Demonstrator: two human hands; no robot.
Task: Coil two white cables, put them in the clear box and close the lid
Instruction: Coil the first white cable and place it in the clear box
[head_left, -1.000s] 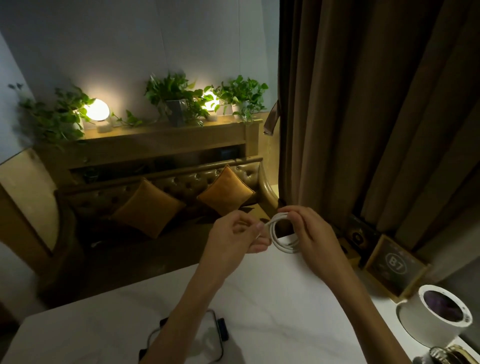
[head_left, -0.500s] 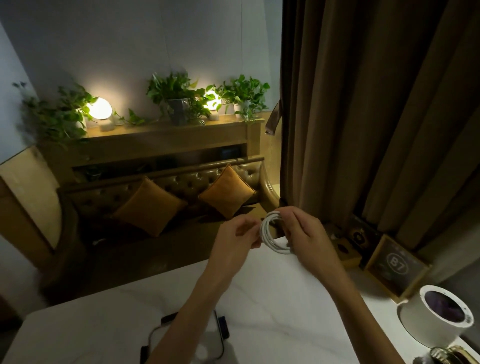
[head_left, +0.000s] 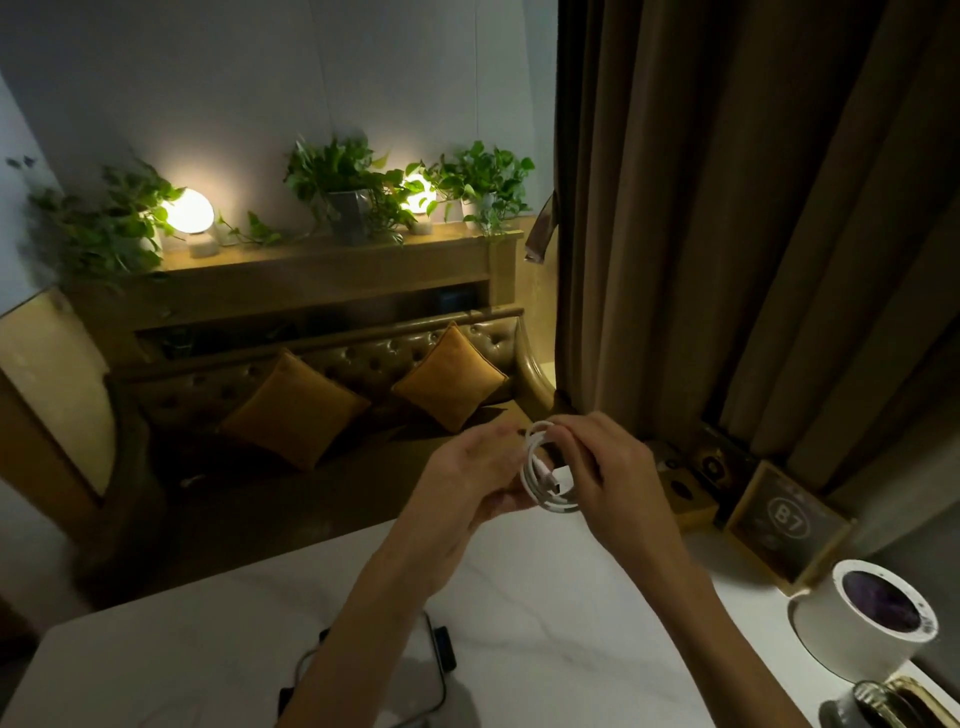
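Veined marble table (head_left: 545, 597); left hand (head_left: 467, 480), right hand (head_left: 621, 480) grip coiled (white) cable (head_left: 535, 480)

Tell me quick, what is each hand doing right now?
Left hand: fingers curled, pinching the coiled white cable.
Right hand: fingers curled round the same coiled white cable, holding it.

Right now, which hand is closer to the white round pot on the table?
Right. The right hand is up-left of the white round pot, holding the coiled white cable; the left hand is farther left, beyond the coil.
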